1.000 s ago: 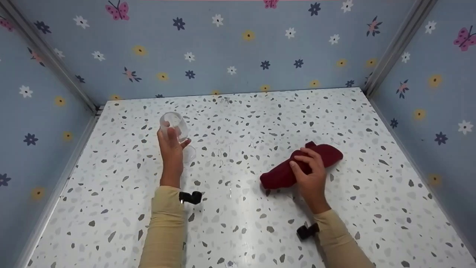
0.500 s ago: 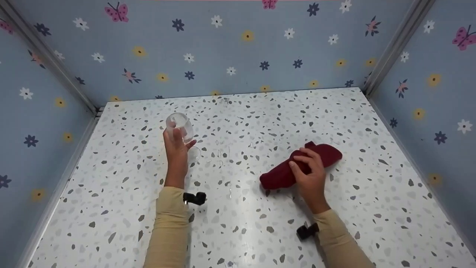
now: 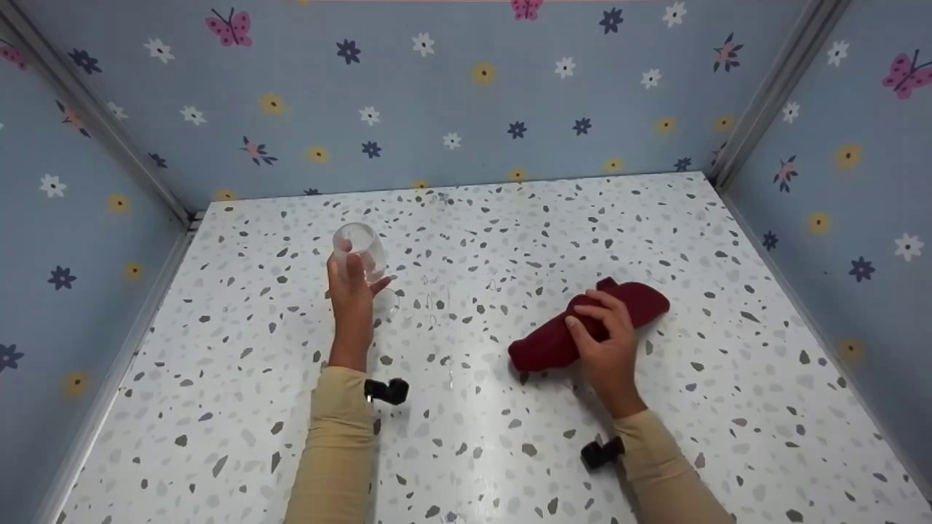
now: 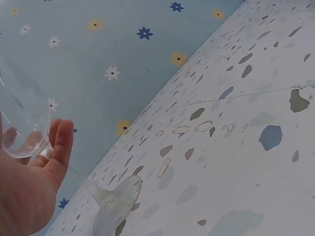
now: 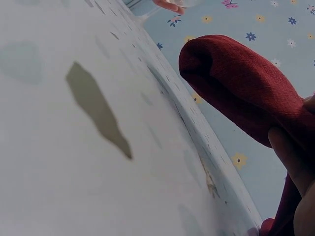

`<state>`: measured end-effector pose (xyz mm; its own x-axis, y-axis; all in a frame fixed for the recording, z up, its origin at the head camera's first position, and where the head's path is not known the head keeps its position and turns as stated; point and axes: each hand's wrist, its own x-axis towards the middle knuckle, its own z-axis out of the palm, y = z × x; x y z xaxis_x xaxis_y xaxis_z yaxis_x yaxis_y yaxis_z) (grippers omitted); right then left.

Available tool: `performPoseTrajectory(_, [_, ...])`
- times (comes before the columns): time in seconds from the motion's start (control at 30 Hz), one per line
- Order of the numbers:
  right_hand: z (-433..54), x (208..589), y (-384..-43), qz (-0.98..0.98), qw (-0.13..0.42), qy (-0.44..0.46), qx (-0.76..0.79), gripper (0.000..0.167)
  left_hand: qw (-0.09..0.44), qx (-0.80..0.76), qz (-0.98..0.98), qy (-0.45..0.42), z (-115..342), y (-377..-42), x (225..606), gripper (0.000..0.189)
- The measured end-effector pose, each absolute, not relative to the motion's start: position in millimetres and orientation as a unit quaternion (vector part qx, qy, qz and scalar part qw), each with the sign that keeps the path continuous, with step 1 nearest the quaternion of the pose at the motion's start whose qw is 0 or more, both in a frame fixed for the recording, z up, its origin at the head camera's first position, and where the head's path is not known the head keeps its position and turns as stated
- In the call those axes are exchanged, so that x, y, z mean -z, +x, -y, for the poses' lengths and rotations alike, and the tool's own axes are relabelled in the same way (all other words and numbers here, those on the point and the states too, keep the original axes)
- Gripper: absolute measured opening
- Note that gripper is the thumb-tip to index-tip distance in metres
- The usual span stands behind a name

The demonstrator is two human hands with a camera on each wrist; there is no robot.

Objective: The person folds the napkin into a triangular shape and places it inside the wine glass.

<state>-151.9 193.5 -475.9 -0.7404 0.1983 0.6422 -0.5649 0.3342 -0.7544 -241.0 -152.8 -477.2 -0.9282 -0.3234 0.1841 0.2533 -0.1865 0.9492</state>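
My left hand (image 3: 352, 295) holds a clear stemmed wine glass (image 3: 370, 244) by the underside of its bowl, rim up and leaning slightly. In the left wrist view the bowl rests in the curled fingers (image 4: 63, 147), with the stem running down between them to the round foot (image 4: 118, 204) near the tabletop. On the right, my right hand (image 3: 611, 349) grips a bunched dark red cloth (image 3: 542, 346) from above, thumb on the near side. The right wrist view shows a rolled end of that cloth (image 5: 241, 83) sticking out past the thumb.
The white speckled tabletop (image 3: 466, 407) is bounded by blue flower-printed panels (image 3: 451, 87) at the back and on both sides. Metal posts (image 3: 772, 87) stand in the corners. A small black camera mount (image 3: 386, 391) sticks out from the left wrist, another (image 3: 603, 454) from the right.
My left hand has shifted a little to the right with the wine glass, which now leans less. The right hand and red cloth have stayed in place.
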Motion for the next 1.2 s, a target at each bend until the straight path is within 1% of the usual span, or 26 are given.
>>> performPoseTrajectory(0.17, [-193,476,-152,0.747,0.337,0.122,-0.56,0.02,0.181,0.775,0.605,0.02,149,-240,478,0.107])
performPoseTrajectory(0.3, [-194,476,-151,0.747,0.335,0.121,-0.561,0.02,0.172,0.783,0.597,0.012,148,-239,477,0.11])
performPoseTrajectory(0.4, [-193,476,-152,0.744,0.338,0.123,-0.563,0.02,0.164,0.785,0.597,0.002,146,-234,471,0.114])
performPoseTrajectory(0.67, [-193,475,-152,0.74,0.347,0.123,-0.563,0.02,0.162,0.78,0.604,-0.019,138,-220,454,0.115])
performPoseTrajectory(1.2, [-194,475,-152,0.742,0.34,0.118,-0.566,0.019,0.151,0.784,0.601,-0.024,128,-221,453,0.118])
